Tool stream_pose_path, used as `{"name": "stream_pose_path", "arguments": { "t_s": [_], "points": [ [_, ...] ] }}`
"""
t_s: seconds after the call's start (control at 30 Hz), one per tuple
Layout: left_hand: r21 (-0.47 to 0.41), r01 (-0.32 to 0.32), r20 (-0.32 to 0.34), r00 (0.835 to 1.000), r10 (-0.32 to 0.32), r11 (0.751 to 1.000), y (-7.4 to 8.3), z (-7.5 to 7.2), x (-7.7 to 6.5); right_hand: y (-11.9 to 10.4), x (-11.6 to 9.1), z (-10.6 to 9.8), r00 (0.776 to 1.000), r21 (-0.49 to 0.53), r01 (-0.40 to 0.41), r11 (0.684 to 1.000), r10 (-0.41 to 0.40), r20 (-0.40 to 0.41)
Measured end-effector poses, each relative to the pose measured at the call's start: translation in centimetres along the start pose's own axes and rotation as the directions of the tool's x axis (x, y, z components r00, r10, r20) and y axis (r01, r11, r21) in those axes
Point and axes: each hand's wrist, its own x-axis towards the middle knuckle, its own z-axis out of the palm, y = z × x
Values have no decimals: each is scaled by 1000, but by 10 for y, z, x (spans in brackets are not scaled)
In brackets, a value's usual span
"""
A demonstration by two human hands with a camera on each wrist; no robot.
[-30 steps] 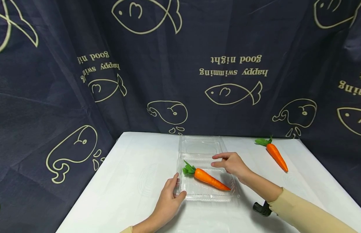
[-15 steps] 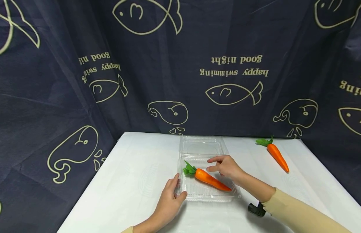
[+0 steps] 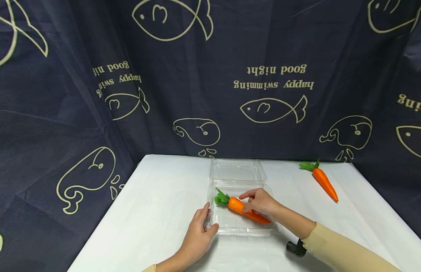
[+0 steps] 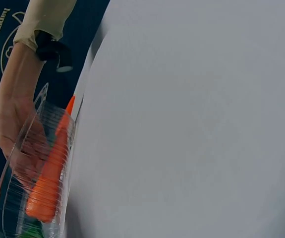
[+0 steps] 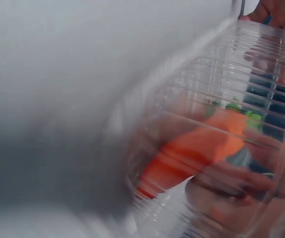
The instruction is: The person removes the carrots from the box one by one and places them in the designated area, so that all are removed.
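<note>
An orange carrot (image 3: 236, 206) with green leaves lies aslant in the base of a clear plastic clamshell container (image 3: 231, 228), whose lid (image 3: 232, 173) is folded back behind it. My right hand (image 3: 263, 203) reaches in from the right and pinches the carrot's middle, thumb on the near side, index finger on the far side. Through the container's ribbed wall, the left wrist view shows the same carrot (image 4: 48, 191) beside the fingers. My left hand (image 3: 198, 230) holds the container's near left corner, thumb at the front and fingers along the left wall.
A second carrot (image 3: 324, 184) with leaves lies on the white table (image 3: 163, 204) at the back right. A black device (image 3: 296, 248) hangs under the right wrist. Dark fish-print cloth (image 3: 203, 94) rises behind and beside the table.
My right hand has moved left and down from over the container's right side onto the carrot, its fingers closing around it. The left hand and container stay in place.
</note>
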Motion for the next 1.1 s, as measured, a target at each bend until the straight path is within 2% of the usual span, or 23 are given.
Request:
{"name": "stream_pose_path", "arguments": {
  "t_s": [0.53, 0.7, 0.93, 1.1],
  "points": [
    [-1, 9, 3, 1000, -9, 1000, 0, 0, -1, 5, 4, 5, 1000, -111, 7, 994, -9, -17],
    [9, 30, 14, 999, -30, 1000, 0, 0, -1, 8, 6, 9, 999, -165, 7, 986, -15, -49],
    [15, 5, 6, 1000, -5, 1000, 0, 0, 0, 11, 7, 16, 997, -210, -11, 978, -6, -82],
    [10, 24, 21, 999, -24, 1000, 1, -1, 0, 12, 6, 18, 995, -238, -6, 971, -17, -94]
  ]
}}
